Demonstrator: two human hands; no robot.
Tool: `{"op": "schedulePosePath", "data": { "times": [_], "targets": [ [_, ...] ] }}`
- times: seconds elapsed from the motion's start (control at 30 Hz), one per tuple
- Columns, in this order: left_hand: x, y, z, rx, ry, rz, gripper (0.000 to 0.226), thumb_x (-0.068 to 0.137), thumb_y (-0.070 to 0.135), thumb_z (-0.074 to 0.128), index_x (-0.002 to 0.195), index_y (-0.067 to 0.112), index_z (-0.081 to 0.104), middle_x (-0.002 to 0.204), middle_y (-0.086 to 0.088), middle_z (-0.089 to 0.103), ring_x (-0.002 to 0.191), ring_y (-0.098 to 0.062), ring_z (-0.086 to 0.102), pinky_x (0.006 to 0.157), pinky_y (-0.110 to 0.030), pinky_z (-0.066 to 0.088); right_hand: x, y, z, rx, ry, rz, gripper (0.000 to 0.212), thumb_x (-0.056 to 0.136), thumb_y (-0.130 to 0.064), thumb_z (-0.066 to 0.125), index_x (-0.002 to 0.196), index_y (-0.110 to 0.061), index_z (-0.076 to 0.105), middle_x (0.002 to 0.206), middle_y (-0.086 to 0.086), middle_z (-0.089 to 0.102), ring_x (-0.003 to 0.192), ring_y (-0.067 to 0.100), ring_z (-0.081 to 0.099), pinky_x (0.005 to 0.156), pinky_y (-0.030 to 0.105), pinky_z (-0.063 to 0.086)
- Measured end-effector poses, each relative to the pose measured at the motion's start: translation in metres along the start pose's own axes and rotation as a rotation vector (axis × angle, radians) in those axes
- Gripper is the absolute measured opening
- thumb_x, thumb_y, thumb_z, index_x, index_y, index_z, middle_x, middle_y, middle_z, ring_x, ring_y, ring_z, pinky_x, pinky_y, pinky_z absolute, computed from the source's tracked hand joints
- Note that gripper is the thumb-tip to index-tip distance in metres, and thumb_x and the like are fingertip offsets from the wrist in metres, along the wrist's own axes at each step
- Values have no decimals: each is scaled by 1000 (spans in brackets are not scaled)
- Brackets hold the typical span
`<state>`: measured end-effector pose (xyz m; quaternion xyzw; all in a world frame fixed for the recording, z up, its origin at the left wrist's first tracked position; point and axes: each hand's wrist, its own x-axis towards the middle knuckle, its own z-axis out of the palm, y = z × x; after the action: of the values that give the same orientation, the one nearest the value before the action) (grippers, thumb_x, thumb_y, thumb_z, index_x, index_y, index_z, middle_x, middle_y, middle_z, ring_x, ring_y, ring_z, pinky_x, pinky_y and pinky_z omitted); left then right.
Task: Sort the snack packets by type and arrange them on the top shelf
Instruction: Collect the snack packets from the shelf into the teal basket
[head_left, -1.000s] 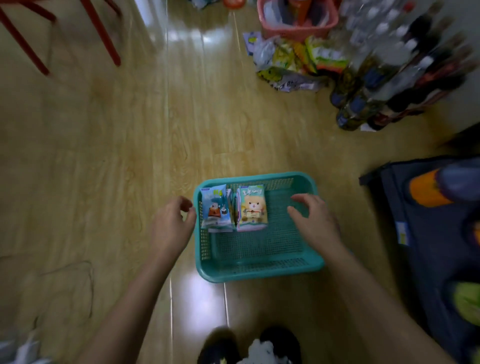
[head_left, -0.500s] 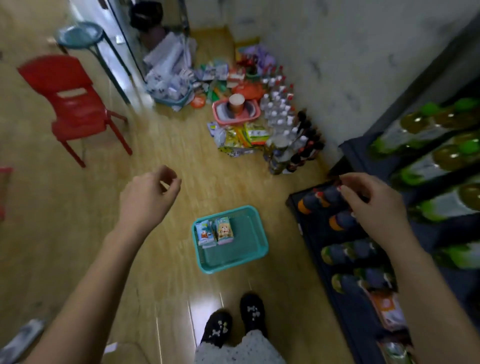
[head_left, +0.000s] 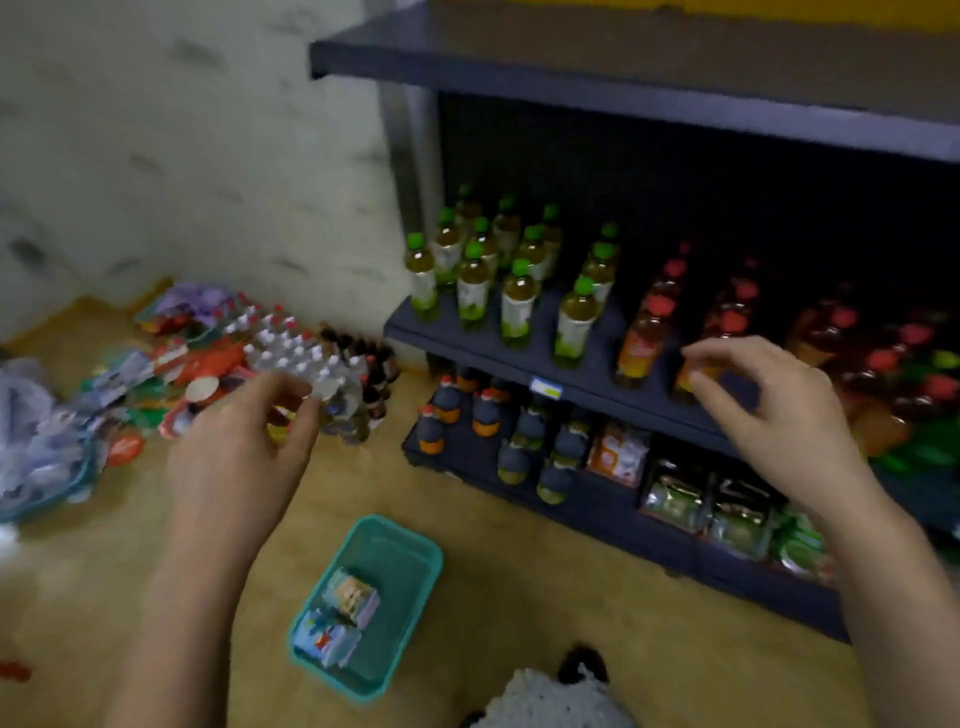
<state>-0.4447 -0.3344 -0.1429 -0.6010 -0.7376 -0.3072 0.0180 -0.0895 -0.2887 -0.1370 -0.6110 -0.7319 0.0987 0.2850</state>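
A teal plastic basket (head_left: 410, 551) stands on the wooden floor below my hands. Two small stacks of snack packets lie in it: bear-print packets (head_left: 350, 597) and blue packets (head_left: 324, 638). My left hand (head_left: 244, 447) hovers high above the floor, left of the shelf unit, fingers loosely curled and holding nothing. My right hand (head_left: 774, 415) is raised in front of the middle shelf, fingers loosely bent, also empty. A dark upper shelf board (head_left: 623, 67) runs across the top of the view; its top surface looks bare where visible.
The dark shelf unit holds green-capped bottles (head_left: 514, 291) and red-capped bottles (head_left: 727, 317); below are orange-bottomed bottles (head_left: 485, 415) and packets (head_left: 675, 493). Floor clutter (head_left: 171, 374) and clear bottles (head_left: 296, 353) lie at the left by the wall. My shoe (head_left: 582, 665) is beside the basket.
The view has swung up from the basket to the shelf unit. Both hands rose away from the basket, empty, and the basket now lies far below them.
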Motion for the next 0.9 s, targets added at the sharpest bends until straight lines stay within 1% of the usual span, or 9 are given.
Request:
{"op": "schedulePosePath", "data": {
  "times": [0.13, 0.27, 0.37, 0.43, 0.5, 0.6, 0.67, 0.73, 0.9],
  "targets": [
    [4, 62, 23, -72, -128, 172, 7, 84, 21, 67, 88, 16, 65, 78, -7, 69, 74, -31, 66, 61, -40, 52, -61, 40, -60, -100, 153, 178, 26, 90, -23, 55, 114, -18, 62, 108, -8, 58, 98, 19, 59, 76, 27, 38],
    [-13, 145, 51, -111, -232, 357, 10, 83, 22, 67, 89, 14, 65, 78, -4, 70, 76, -29, 67, 58, -33, 44, -135, 90, -116, -199, 271, 370, 24, 89, -21, 56, 112, -15, 62, 111, 1, 63, 99, 24, 61, 77, 29, 41],
    [-38, 210, 73, -146, -278, 448, 11, 83, 23, 66, 91, 15, 64, 80, -1, 68, 77, -27, 65, 53, -27, 36, -188, 134, -151, -237, 340, 470, 22, 87, -19, 62, 108, -13, 63, 104, 3, 65, 101, 25, 62, 81, 27, 40],
    [-57, 251, 88, -168, -295, 502, 12, 84, 25, 66, 91, 16, 65, 82, 0, 68, 77, -26, 64, 52, -26, 35, -219, 163, -176, -247, 369, 527, 23, 86, -25, 60, 105, -14, 64, 100, 2, 65, 96, 23, 63, 80, 27, 41],
    [-78, 293, 103, -184, -312, 537, 13, 84, 27, 65, 91, 16, 65, 81, 2, 67, 77, -24, 65, 52, -25, 35, -245, 191, -202, -262, 390, 560, 20, 85, -23, 61, 103, -14, 65, 96, -1, 64, 91, 22, 63, 79, 25, 41],
    [-106, 355, 125, -225, -327, 570, 13, 83, 26, 66, 91, 16, 65, 79, 4, 66, 75, -23, 65, 49, -23, 35, -270, 229, -241, -282, 396, 597, 21, 83, -10, 66, 103, -13, 66, 97, -1, 64, 92, 22, 64, 77, 21, 39],
    [-121, 394, 136, -252, -323, 590, 13, 84, 28, 65, 92, 18, 64, 79, 7, 65, 74, -21, 64, 52, -26, 39, -278, 253, -267, -300, 417, 596, 22, 84, -11, 64, 105, -14, 65, 98, -3, 64, 94, 20, 63, 78, 23, 41],
    [-129, 428, 143, -271, -311, 582, 13, 85, 29, 63, 94, 19, 64, 78, 9, 61, 71, -15, 57, 52, -25, 37, -278, 275, -291, -297, 440, 583, 23, 85, -13, 63, 108, -14, 64, 100, -2, 64, 96, 18, 61, 79, 29, 42],
    [-131, 488, 148, -272, -245, 551, 12, 85, 29, 63, 93, 19, 65, 76, 11, 60, 69, -12, 53, 49, -21, 31, -249, 321, -330, -265, 432, 526, 26, 90, -23, 56, 114, -19, 61, 102, -11, 57, 96, 7, 53, 81, 26, 41]
  ]
}}
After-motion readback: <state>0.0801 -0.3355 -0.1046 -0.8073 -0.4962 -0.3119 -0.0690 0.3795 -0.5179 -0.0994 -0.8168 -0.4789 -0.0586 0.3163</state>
